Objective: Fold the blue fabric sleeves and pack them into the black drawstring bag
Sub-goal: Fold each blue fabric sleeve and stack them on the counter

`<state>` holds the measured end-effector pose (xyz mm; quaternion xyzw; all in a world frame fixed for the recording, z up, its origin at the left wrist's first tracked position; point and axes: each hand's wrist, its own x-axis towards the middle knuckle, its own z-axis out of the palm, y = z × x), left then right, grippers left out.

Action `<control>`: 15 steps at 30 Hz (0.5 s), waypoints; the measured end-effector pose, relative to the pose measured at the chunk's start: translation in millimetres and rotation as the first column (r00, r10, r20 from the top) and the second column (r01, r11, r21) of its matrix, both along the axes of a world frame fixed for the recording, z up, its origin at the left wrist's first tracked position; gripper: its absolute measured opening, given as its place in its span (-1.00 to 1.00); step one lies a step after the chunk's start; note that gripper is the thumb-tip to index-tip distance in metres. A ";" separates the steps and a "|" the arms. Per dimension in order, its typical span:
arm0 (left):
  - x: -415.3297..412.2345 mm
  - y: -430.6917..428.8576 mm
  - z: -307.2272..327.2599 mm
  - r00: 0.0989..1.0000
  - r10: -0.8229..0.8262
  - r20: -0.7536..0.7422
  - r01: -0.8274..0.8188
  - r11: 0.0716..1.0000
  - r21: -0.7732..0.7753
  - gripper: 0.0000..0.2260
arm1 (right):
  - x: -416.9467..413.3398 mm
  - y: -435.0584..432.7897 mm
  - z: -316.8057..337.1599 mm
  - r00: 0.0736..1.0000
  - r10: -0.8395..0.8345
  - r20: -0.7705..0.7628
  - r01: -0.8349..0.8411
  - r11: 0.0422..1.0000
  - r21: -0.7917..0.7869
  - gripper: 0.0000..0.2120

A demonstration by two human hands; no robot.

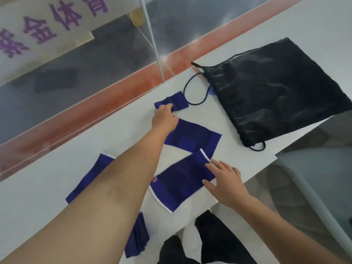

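Observation:
Several blue fabric sleeves lie on the white table point(47, 187). My left hand point(164, 119) reaches far out and grips the left end of a small folded blue sleeve point(177, 101) near the bag's cord. My right hand point(222, 178) rests flat, fingers spread, on the right end of a large flat blue sleeve point(181, 181) with white trim. Another blue sleeve point(194, 139) lies between them. A long one point(89, 180) is partly hidden under my left forearm, and a folded one point(137, 237) sits at the near edge. The black drawstring bag point(276, 88) lies flat at the far right.
The bag's black cord point(187, 92) loops on the table toward the small sleeve. A red strip and a glass panel point(95, 73) run along the table's far side. The table's right edge drops to a grey floor point(304, 178). Dark clothing point(215, 239) shows below the near edge.

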<state>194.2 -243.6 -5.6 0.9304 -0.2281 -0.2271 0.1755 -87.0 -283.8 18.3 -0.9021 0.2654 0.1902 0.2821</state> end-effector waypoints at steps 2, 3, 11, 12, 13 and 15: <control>10.3 -16.5 -8.9 0.997 -0.056 0.059 0.053 0.997 0.055 -0.51 | -2.8 -7.4 -4.9 1.000 0.016 -0.003 -0.016 1.000 0.005 -0.48; 14.7 -21.7 -13.1 0.992 -0.085 0.099 0.076 0.993 0.090 -0.54 | -3.9 -9.5 -6.8 1.000 0.020 -0.002 -0.020 1.000 0.008 -0.49; 27.8 -34.2 -7.5 0.912 -0.277 0.303 0.193 0.941 0.280 -0.75 | -8.2 -22.2 -1.3 0.999 0.017 -0.034 -0.014 0.995 0.095 -0.51; 28.8 -32.9 -2.5 0.911 -0.255 0.323 0.179 0.953 0.246 -0.73 | -7.7 -24.6 3.0 0.999 0.013 -0.032 -0.010 0.993 0.119 -0.52; 29.0 -31.2 5.0 0.913 -0.223 0.341 0.159 0.966 0.205 -0.71 | -6.1 -27.3 9.1 1.000 -0.008 -0.021 0.011 0.987 0.159 -0.54; 27.0 -25.5 30.2 0.924 -0.143 0.354 0.120 0.989 0.086 -0.70 | -1.6 -35.5 20.7 0.994 -0.106 0.034 0.094 0.964 0.250 -0.61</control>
